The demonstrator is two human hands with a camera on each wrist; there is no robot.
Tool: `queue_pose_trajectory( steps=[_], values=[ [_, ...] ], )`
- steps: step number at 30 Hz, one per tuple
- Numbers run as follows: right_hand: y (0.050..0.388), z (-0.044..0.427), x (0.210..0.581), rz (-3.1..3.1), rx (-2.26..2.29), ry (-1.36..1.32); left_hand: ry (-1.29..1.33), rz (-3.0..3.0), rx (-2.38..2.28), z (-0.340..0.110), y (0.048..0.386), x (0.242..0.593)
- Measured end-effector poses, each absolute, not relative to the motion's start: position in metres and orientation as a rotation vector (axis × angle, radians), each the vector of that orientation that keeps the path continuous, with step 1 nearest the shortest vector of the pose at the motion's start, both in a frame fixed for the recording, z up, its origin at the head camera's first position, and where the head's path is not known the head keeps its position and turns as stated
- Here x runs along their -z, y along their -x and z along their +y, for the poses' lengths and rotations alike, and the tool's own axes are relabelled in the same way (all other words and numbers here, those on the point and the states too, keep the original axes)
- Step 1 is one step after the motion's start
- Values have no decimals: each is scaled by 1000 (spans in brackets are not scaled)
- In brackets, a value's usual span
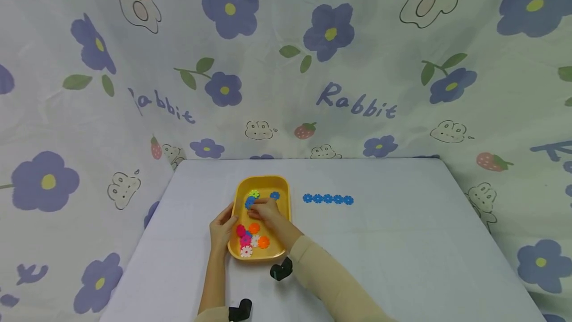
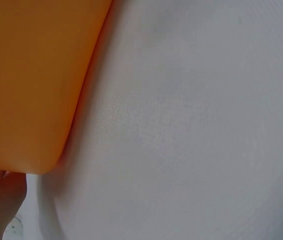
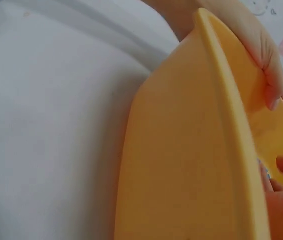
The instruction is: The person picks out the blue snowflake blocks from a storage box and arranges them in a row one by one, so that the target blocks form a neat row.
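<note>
A yellow plastic tray (image 1: 261, 261) stands on the table, with small flower-shaped plastic discs inside. My left hand (image 1: 222, 230) grips its left rim, the thumb over the edge in the right wrist view. My right hand (image 1: 266, 211) reaches into the tray over the right side, its curled fingertips at a blue flower-shaped disc (image 1: 249, 203). A trace of blue shows between these fingers in the right wrist view, mostly hidden. Just behind lies a yellow-green disc (image 1: 254, 193), and another blue disc (image 1: 274, 195) is near the back right.
At the tray's near end lie pink, white and orange discs (image 1: 263, 242) in a loose pile. Right of the tray, a row of several blue discs (image 1: 328, 199) runs sideways on the white table (image 1: 380, 262). A patterned cloth (image 1: 277, 73) hangs behind and at the sides.
</note>
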State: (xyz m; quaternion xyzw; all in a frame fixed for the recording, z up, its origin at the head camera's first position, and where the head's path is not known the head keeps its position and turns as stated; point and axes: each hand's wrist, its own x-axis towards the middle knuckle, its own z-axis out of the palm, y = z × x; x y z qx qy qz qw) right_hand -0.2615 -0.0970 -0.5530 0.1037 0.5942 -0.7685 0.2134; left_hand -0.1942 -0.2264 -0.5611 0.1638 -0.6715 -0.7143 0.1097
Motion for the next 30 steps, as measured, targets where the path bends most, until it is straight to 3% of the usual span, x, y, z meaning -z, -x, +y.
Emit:
queue_pose_trajectory(
  steps=[7, 12, 17, 23, 30],
  values=[
    [264, -97, 554, 1500, 2173, -209, -479, -1966, 2111, -227, 194, 561],
    [262, -94, 552, 2027, 2134, -319, -493, -1991, 2101, -226, 194, 560],
    [261, -94, 556, 2536, 1795, -184, -509, -1986, 2090, -226, 194, 559],
    [260, -99, 556, 2190, 1843, 140, -496, -1984, 2118, -227, 193, 559],
    [254, -107, 553, 1902, 1920, 194, -475, -1983, 2121, -227, 193, 559]
  ],
)
